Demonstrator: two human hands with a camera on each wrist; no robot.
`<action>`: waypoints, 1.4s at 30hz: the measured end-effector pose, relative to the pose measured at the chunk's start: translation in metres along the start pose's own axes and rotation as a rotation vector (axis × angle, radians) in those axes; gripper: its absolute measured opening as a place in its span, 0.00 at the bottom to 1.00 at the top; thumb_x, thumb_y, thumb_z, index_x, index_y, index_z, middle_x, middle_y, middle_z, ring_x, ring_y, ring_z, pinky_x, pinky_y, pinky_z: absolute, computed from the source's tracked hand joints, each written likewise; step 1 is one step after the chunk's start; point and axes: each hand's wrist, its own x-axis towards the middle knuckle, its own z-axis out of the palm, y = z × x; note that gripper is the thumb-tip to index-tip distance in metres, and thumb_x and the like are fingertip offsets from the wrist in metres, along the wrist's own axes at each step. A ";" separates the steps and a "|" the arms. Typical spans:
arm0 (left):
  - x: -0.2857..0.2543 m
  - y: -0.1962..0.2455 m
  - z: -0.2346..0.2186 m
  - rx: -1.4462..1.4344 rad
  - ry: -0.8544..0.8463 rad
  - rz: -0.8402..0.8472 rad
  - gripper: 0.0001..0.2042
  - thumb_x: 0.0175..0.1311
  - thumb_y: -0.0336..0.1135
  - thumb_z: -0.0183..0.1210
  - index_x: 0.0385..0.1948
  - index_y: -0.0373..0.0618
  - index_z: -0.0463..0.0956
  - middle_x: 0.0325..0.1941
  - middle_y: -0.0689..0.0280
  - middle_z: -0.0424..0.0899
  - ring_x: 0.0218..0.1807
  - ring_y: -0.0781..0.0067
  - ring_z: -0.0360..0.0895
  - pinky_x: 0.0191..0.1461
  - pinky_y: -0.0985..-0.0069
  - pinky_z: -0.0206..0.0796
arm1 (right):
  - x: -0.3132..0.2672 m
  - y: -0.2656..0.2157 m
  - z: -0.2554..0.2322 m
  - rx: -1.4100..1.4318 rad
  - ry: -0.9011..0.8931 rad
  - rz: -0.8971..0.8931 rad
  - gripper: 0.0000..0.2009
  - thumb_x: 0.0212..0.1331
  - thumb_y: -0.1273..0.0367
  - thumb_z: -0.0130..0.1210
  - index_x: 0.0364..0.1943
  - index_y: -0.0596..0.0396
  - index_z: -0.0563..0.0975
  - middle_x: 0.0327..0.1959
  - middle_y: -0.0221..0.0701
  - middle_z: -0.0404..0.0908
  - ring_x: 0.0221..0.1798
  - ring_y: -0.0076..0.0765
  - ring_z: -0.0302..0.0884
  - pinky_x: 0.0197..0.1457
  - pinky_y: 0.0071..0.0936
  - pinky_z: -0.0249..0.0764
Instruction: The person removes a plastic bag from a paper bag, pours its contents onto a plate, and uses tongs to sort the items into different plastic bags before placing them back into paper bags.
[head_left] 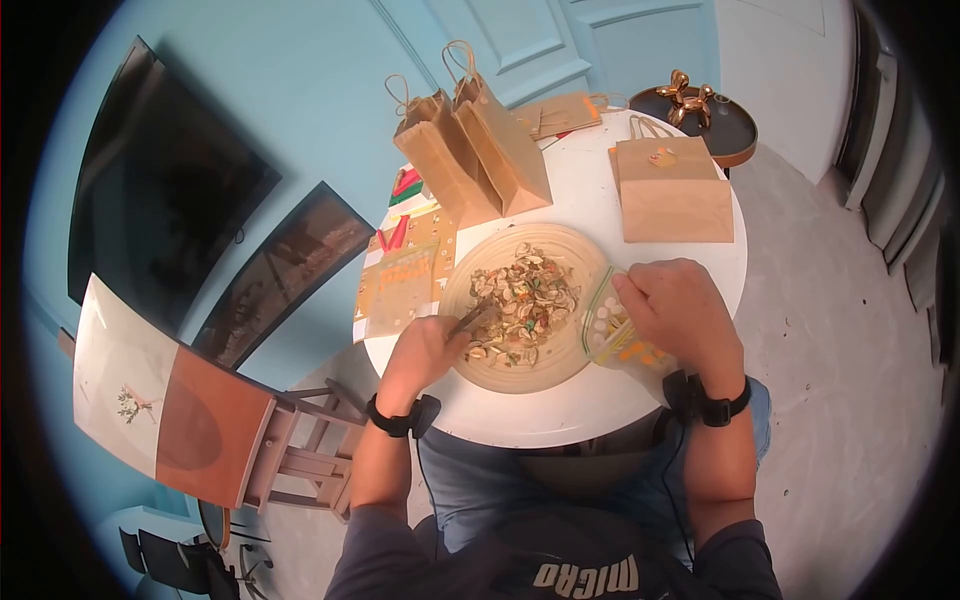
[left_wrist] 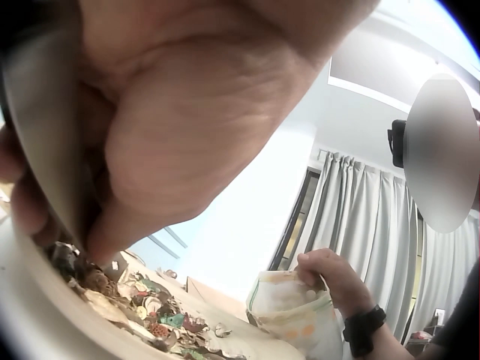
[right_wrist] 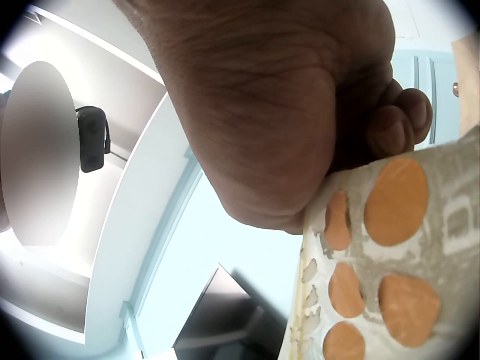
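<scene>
A round pale wooden tray (head_left: 550,376) holds a heap of dried slices and flakes (head_left: 530,300), mixed brown, green and orange. My left hand (head_left: 425,352) grips a dark, shiny tool (head_left: 473,319) at the heap's left side; in the left wrist view the hand (left_wrist: 202,120) hides much of the tool (left_wrist: 45,97), so its kind is unclear. At the tray's right edge, my right hand (head_left: 685,310) pinches the top of a clear zip bag (head_left: 606,338) with a green-edged opening. Orange spots mark the bag (right_wrist: 397,202) in the right wrist view, beneath the hand (right_wrist: 262,97).
Two tall brown paper bags (head_left: 495,165) stand behind the tray, and another paper bag (head_left: 675,195) is at the back right. Flat patterned packets (head_left: 405,290) lie left of the tray on the white round table (head_left: 520,430). A dark side table (head_left: 735,135) stands beyond.
</scene>
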 end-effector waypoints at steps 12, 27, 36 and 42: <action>0.004 0.009 -0.019 -0.090 -0.033 -0.011 0.11 0.75 0.35 0.67 0.43 0.34 0.89 0.32 0.40 0.85 0.34 0.37 0.83 0.42 0.54 0.74 | -0.001 0.002 0.001 0.029 -0.001 -0.004 0.20 0.77 0.63 0.58 0.25 0.59 0.84 0.25 0.49 0.84 0.32 0.63 0.85 0.42 0.55 0.79; 0.023 0.113 -0.027 -0.298 -0.078 0.292 0.17 0.72 0.38 0.75 0.53 0.33 0.89 0.37 0.48 0.91 0.34 0.56 0.88 0.41 0.63 0.78 | 0.000 0.005 0.000 0.023 0.014 0.002 0.20 0.77 0.62 0.59 0.25 0.59 0.85 0.24 0.49 0.84 0.31 0.62 0.85 0.40 0.55 0.79; -0.005 0.004 -0.042 0.053 -0.083 -0.078 0.15 0.71 0.41 0.71 0.47 0.37 0.91 0.38 0.43 0.90 0.41 0.40 0.89 0.48 0.55 0.79 | -0.001 0.004 0.000 0.020 0.012 0.002 0.20 0.77 0.62 0.59 0.25 0.58 0.85 0.24 0.48 0.84 0.31 0.61 0.85 0.40 0.54 0.79; -0.021 -0.008 -0.024 0.074 -0.074 -0.015 0.14 0.70 0.38 0.70 0.47 0.36 0.92 0.37 0.44 0.91 0.40 0.43 0.89 0.46 0.56 0.79 | -0.002 0.002 0.003 0.012 0.013 -0.009 0.20 0.77 0.62 0.59 0.25 0.58 0.84 0.24 0.48 0.84 0.31 0.61 0.85 0.40 0.53 0.79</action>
